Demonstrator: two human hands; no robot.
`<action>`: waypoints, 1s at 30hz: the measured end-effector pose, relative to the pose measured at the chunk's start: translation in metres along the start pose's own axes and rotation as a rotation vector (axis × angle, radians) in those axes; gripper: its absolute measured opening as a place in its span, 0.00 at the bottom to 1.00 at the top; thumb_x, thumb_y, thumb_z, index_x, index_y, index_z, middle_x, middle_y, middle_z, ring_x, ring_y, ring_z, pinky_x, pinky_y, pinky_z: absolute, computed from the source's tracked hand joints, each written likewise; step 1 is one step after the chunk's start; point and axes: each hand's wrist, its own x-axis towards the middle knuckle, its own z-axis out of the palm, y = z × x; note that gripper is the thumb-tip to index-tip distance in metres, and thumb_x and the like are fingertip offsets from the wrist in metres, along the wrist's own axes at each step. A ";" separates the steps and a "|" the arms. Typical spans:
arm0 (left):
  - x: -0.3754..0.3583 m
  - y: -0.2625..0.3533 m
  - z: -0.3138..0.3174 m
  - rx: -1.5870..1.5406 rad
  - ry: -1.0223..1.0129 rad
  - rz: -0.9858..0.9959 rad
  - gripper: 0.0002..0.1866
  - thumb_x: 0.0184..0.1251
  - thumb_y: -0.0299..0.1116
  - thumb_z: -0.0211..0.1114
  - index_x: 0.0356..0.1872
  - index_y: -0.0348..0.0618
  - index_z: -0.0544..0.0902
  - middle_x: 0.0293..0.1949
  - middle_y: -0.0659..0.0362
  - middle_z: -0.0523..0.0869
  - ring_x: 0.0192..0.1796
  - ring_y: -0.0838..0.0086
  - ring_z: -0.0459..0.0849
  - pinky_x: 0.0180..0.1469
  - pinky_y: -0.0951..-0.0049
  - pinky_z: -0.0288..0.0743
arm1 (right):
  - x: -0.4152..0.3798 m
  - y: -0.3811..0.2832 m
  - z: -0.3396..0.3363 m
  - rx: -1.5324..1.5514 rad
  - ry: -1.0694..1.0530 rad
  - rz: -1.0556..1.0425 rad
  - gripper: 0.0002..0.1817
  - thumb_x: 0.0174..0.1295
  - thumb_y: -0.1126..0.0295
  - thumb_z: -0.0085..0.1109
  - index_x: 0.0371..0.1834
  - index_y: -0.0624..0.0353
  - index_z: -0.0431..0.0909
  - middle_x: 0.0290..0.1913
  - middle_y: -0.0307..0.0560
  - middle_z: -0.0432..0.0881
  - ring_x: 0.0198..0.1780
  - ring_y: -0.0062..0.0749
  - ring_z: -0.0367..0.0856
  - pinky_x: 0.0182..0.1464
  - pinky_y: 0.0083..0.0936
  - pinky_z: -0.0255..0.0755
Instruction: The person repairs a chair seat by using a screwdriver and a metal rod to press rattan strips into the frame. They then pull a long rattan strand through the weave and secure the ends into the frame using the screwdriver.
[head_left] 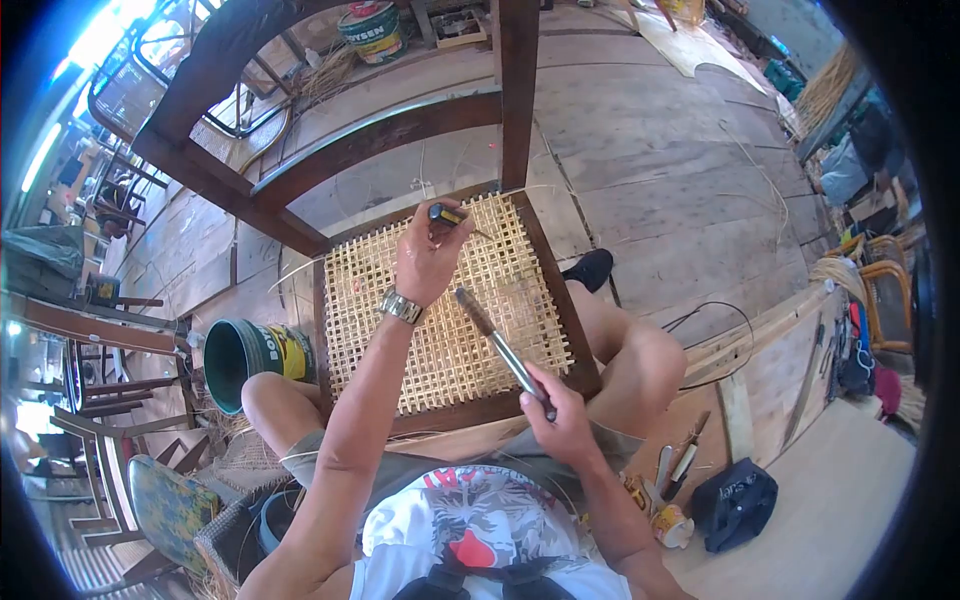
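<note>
A wooden chair frame with a woven cane seat (500, 260) stands between my knees. My left hand (428, 262), with a metal watch on the wrist, is closed over the seat around a black and yellow screwdriver (447, 214), its thin shaft pointing right. In my right hand (560, 415), near the seat's front right corner, is a metal bar (512, 360) with a brown, rod-like end. That brown end reaches up over the middle of the weave. Loose cane strands stick out at the seat's back corners.
A green bucket (228, 365) stands left of the chair, and another bucket (372, 35) is farther back. To the right lie a wooden beam (745, 335), a dark pouch (736, 503) and a knife-like tool (684, 462). Chair frames crowd the left side.
</note>
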 end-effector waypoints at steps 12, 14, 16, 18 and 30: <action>0.036 -0.008 0.038 0.029 -0.067 0.106 0.17 0.70 0.29 0.76 0.54 0.41 0.80 0.44 0.55 0.93 0.47 0.70 0.94 0.49 0.71 0.87 | 0.038 0.039 0.000 0.195 0.485 -0.031 0.24 0.79 0.72 0.55 0.77 0.61 0.71 0.35 0.34 0.75 0.28 0.11 0.67 0.26 0.14 0.62; 0.040 -0.014 0.044 0.076 -0.034 0.182 0.17 0.69 0.30 0.76 0.53 0.41 0.80 0.42 0.52 0.93 0.44 0.67 0.95 0.45 0.68 0.87 | 0.046 0.013 -0.013 0.319 0.479 0.117 0.25 0.79 0.71 0.57 0.75 0.69 0.69 0.48 0.40 0.81 0.42 0.19 0.76 0.46 0.20 0.75; 0.042 -0.015 0.043 0.141 -0.079 0.163 0.16 0.70 0.29 0.75 0.53 0.41 0.80 0.42 0.54 0.92 0.45 0.71 0.94 0.47 0.71 0.86 | 0.057 0.008 -0.016 0.280 0.497 0.077 0.24 0.79 0.71 0.57 0.74 0.69 0.71 0.45 0.39 0.81 0.41 0.19 0.76 0.45 0.20 0.74; 0.044 -0.015 0.041 0.209 -0.118 0.145 0.15 0.70 0.27 0.75 0.53 0.41 0.80 0.43 0.57 0.92 0.46 0.75 0.92 0.49 0.73 0.86 | 0.068 -0.003 -0.018 0.259 0.488 0.028 0.23 0.79 0.70 0.57 0.73 0.69 0.72 0.45 0.40 0.82 0.41 0.20 0.76 0.45 0.20 0.75; 0.032 0.008 0.026 0.128 -0.077 0.164 0.16 0.68 0.30 0.77 0.52 0.44 0.81 0.40 0.54 0.93 0.42 0.67 0.93 0.43 0.68 0.83 | 0.078 0.007 -0.014 0.203 0.471 -0.026 0.23 0.79 0.71 0.54 0.74 0.65 0.70 0.54 0.48 0.82 0.48 0.26 0.78 0.52 0.27 0.76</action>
